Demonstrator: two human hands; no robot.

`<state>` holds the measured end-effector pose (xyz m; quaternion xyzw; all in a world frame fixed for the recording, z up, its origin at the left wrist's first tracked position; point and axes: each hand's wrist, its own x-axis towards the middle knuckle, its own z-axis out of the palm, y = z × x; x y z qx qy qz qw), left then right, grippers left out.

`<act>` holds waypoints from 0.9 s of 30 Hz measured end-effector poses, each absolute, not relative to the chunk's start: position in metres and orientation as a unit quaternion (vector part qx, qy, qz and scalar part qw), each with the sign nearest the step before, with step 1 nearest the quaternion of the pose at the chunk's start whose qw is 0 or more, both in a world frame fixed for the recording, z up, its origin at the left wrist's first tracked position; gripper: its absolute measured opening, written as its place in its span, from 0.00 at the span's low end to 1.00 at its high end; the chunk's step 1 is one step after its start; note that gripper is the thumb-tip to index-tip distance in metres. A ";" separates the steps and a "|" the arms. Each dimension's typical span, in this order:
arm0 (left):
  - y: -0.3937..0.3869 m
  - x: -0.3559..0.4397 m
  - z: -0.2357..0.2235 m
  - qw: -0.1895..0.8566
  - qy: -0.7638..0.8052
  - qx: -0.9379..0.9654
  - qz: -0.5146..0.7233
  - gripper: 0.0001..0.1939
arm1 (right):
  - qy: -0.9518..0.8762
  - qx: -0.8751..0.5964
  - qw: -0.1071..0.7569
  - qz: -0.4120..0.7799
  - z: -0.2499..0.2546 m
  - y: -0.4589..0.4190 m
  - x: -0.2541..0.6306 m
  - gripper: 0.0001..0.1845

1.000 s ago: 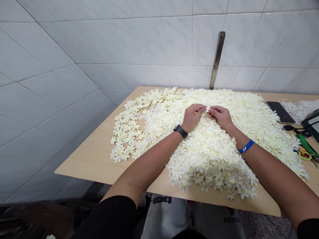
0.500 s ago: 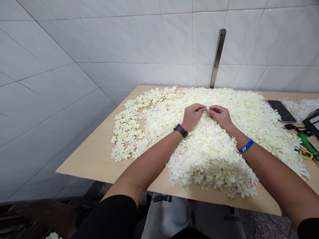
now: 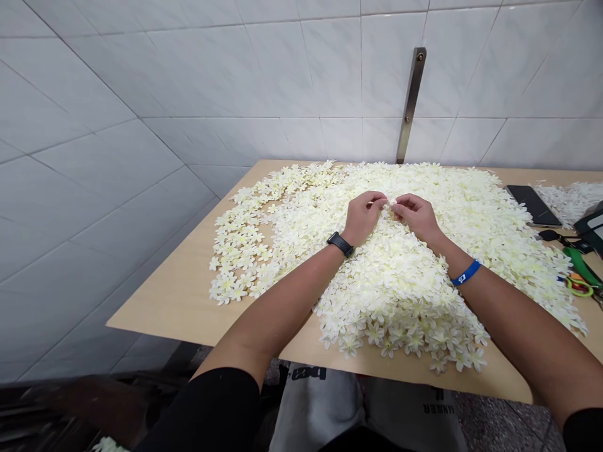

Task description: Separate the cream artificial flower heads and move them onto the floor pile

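A wide heap of cream-white artificial flowers (image 3: 396,270) with pale yellow centres covers much of the wooden board. Over its upper middle, my left hand (image 3: 365,216) pinches thumb and forefinger together, a black watch on the wrist. Facing it, my right hand (image 3: 414,216) is also closed in a pinch, with a blue band on the wrist. The fingertips nearly meet around a small white flower (image 3: 390,203), which is partly hidden and blends into the heap behind.
The tan board (image 3: 174,295) ends near my lap. On the right lie a black phone (image 3: 533,206), a pile of thin white pieces (image 3: 570,199) and green-handled tools (image 3: 581,269). A metal bar (image 3: 411,107) is fixed to the tiled wall (image 3: 282,69) behind.
The fingertips have drawn slightly apart, the left hand shifting a little to the left. The camera view has moved slightly; the heap looks the same.
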<state>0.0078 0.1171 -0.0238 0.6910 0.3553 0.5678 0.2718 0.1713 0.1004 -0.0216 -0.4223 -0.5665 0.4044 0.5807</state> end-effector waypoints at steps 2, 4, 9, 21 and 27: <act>0.117 0.007 -0.024 0.241 0.357 0.701 0.568 0.05 | -0.564 -0.421 0.584 0.405 -0.022 0.100 0.171 0.18; 0.118 0.005 -0.024 0.205 0.357 0.712 0.569 0.03 | -0.559 -0.422 0.590 0.401 -0.021 0.100 0.171 0.18; 0.117 0.005 -0.023 0.155 0.333 0.741 0.561 0.05 | -0.556 -0.418 0.598 0.398 -0.020 0.099 0.171 0.19; 0.115 0.006 -0.022 0.169 0.335 0.737 0.561 0.06 | -0.568 -0.421 0.584 0.399 -0.022 0.100 0.171 0.25; 0.114 0.006 -0.021 0.186 0.343 0.739 0.549 0.07 | -0.575 -0.426 0.571 0.402 -0.021 0.099 0.172 0.24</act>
